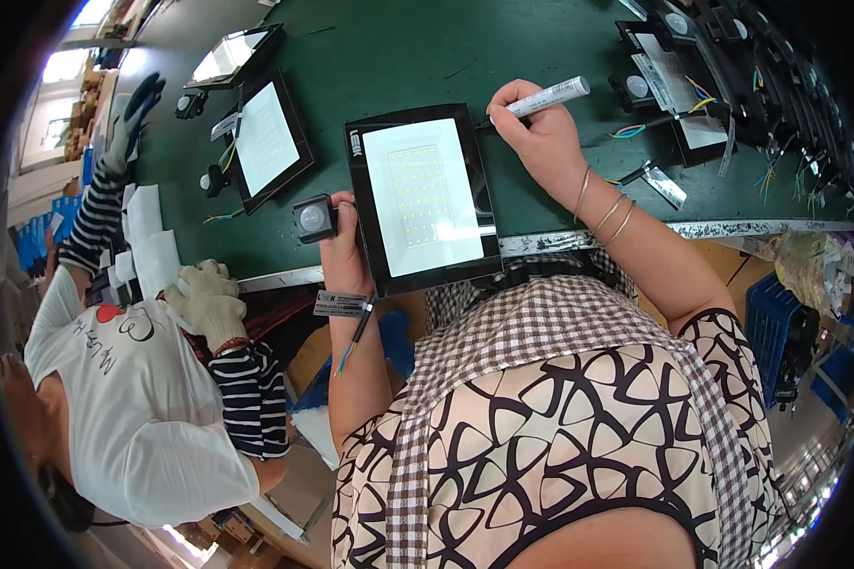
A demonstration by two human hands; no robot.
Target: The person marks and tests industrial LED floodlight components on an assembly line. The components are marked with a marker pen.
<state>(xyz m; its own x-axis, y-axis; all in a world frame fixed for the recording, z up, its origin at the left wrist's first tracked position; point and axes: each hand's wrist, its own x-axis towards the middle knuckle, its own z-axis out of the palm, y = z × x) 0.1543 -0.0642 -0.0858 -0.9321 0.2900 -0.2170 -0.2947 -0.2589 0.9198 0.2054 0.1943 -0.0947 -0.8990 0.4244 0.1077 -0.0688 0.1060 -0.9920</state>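
Observation:
A black-framed LED floodlight (425, 266) is tilted up in front of me, its white face showing rows of small yellow LEDs. My left hand (347, 248) is closed on its left edge, beside the attached black motion sensor (314, 219) with a white dome. From that side hang a silver label (340, 303) and a short cable with bare coloured wires (354, 339). At the light's upper right edge, my right hand (538, 133) grips a white marker pen (555, 96), its dark tip pointing at the frame.
More floodlights lie on the green table (380, 57), one at left (269, 142) and several at right (678, 90). A co-worker (152, 408) in gloves and striped sleeves sits at left. A blue crate (778, 327) stands below the table's right edge.

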